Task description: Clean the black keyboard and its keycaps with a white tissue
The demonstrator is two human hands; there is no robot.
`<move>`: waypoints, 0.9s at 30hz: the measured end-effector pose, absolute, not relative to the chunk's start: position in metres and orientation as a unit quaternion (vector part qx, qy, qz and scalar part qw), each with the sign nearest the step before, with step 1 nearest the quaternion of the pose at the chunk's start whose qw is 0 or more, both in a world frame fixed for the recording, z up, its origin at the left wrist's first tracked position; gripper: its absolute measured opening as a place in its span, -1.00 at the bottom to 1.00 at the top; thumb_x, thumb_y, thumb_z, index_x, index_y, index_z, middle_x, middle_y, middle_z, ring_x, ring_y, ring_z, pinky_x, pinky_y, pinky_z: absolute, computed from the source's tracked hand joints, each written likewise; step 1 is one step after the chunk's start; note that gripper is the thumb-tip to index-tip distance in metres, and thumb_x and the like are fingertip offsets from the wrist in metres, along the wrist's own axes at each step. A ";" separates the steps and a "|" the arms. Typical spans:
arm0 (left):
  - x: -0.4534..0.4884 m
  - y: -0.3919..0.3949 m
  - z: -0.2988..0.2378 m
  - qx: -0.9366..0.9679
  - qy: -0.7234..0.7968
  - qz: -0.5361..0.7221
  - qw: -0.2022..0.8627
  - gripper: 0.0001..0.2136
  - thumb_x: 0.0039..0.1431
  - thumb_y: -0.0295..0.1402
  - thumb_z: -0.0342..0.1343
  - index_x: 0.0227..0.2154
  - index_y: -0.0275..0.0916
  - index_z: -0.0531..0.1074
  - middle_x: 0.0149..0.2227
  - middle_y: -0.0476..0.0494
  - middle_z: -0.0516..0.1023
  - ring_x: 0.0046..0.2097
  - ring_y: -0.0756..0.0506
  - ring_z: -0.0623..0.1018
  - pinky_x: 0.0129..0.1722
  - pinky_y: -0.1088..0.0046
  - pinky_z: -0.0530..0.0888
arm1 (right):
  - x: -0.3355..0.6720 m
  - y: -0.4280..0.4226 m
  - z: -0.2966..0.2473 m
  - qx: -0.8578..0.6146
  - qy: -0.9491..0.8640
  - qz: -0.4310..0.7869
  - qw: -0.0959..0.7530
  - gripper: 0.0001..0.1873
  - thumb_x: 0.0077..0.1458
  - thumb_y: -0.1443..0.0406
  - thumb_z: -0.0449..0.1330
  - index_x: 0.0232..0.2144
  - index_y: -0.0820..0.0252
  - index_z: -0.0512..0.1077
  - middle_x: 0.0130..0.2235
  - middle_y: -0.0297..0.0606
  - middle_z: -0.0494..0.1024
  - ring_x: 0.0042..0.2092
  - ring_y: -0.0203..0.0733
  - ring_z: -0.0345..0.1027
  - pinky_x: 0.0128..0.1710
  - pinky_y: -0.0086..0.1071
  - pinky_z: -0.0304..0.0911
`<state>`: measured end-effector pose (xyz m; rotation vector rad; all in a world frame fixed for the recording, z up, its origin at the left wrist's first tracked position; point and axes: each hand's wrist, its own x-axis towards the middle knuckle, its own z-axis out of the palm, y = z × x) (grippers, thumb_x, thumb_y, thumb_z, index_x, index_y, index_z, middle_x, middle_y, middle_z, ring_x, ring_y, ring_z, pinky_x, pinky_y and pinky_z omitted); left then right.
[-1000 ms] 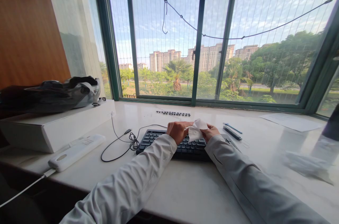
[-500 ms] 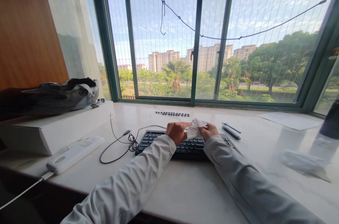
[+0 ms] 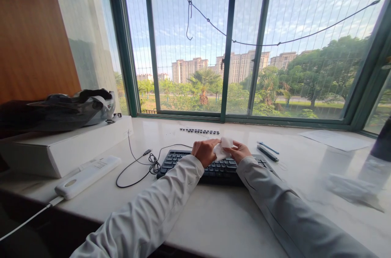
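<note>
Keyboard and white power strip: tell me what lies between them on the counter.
In the head view, a tangled black cable lies between the keyboard and the white power strip, on bare counter.

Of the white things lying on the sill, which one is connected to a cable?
The long white power strip at the left: a white cable leaves its near end. The white box behind it and the paper sheet show none.

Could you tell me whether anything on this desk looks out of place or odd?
Yes: a row of small dark keycaps lies loose on the sill behind the keyboard, apart from it. Both hands hold a white wipe above the keys. Nothing looks spilled.
</note>
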<state>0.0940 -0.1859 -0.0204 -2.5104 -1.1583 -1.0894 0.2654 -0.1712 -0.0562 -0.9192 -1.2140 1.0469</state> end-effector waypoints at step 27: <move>0.097 -0.188 -0.021 -0.838 -0.324 -0.432 0.078 -0.81 0.19 -0.26 0.01 -0.19 -0.12 0.45 -0.16 0.00 0.54 -0.15 -0.01 0.53 -0.25 0.53 0.42 | 0.266 -0.177 -0.043 -0.471 -0.474 0.435 0.604 -0.61 -0.46 0.21 0.43 -0.47 0.26 0.52 -0.58 -0.30 0.52 -0.48 -0.22 0.38 -0.48 -0.42 0.22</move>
